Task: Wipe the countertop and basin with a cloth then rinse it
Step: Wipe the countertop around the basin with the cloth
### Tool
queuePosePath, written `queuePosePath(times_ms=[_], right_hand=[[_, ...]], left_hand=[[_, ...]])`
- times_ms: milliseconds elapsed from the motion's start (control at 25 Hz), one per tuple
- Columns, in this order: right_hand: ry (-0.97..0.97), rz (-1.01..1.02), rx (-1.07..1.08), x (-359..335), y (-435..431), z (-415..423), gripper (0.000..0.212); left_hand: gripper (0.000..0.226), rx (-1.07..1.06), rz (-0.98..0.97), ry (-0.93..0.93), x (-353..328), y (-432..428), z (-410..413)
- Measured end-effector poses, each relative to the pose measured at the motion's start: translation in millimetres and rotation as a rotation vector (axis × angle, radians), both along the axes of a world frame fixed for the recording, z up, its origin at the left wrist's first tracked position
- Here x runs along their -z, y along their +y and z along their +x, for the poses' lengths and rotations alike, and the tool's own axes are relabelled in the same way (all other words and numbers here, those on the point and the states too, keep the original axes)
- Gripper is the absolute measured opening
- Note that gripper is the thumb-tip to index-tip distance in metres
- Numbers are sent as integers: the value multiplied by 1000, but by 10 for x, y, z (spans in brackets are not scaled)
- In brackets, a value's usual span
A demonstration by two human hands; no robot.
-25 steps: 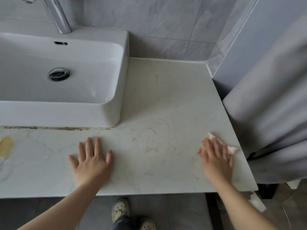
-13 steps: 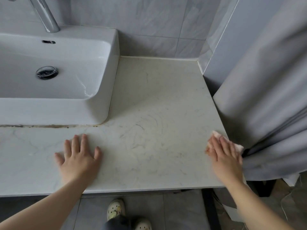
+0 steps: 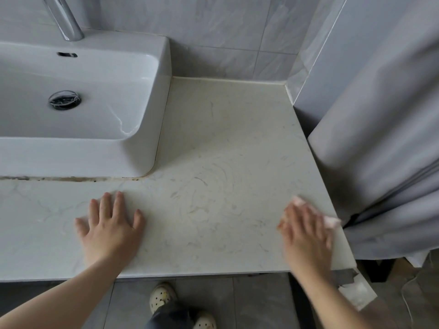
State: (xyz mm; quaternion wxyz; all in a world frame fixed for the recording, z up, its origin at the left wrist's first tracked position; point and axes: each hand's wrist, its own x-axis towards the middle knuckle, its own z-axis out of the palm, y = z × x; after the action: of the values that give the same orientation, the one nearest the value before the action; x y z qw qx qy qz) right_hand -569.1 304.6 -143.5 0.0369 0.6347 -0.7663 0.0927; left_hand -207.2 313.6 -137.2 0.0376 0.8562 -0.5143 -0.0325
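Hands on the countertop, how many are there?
2. The left hand lies flat on the countertop in front of the basin; the right hand presses a pink cloth near the right edge.

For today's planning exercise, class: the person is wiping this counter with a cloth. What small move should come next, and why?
Probably slide the right hand and the small pink cloth under it leftward: they sit at the pale marble countertop's right edge, and swirly smears show at its middle.

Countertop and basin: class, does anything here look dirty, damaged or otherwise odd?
Yes. A dark grimy line runs along the seam under the front of the basin, and swirled smears mark the countertop.
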Motion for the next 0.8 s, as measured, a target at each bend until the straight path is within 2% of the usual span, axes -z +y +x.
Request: queuePosePath(times_ms=[160, 240, 320, 440, 480, 520, 560, 640, 720, 800], right_hand=[[-62, -62, -511, -19, 287, 1288, 47], [-33, -2, -720, -72, 219, 1419, 47], [60, -36, -659, 9, 74, 921, 46], [35, -12, -142, -29, -48, -31, 53], [12, -32, -30, -81, -16, -42, 54], [-9, -34, -11, -101, 29, 165, 53], [-1, -36, -112, -63, 110, 502, 52], [-8, -23, -473, -14, 372, 1232, 49], [14, 35, -747, -62, 347, 1371, 46], [73, 100, -688, -61, 76, 932, 44]], left_hand=[[73, -9, -8, -15, 4, -4, -9], [73, -8, -12, -11, 2, 13, -8], [72, -4, -15, 0, -6, 18, -12], [70, 0, -20, 8, -14, 6, -19], [70, -2, -17, 15, -15, 8, -19], [70, -5, -16, 23, -18, 12, -25], [70, -7, -18, 26, -17, 14, -33], [69, -8, -21, 27, -18, 17, -29], [69, -10, -22, 28, -20, 17, -24], [71, -5, -20, 22, -29, 18, -32]])
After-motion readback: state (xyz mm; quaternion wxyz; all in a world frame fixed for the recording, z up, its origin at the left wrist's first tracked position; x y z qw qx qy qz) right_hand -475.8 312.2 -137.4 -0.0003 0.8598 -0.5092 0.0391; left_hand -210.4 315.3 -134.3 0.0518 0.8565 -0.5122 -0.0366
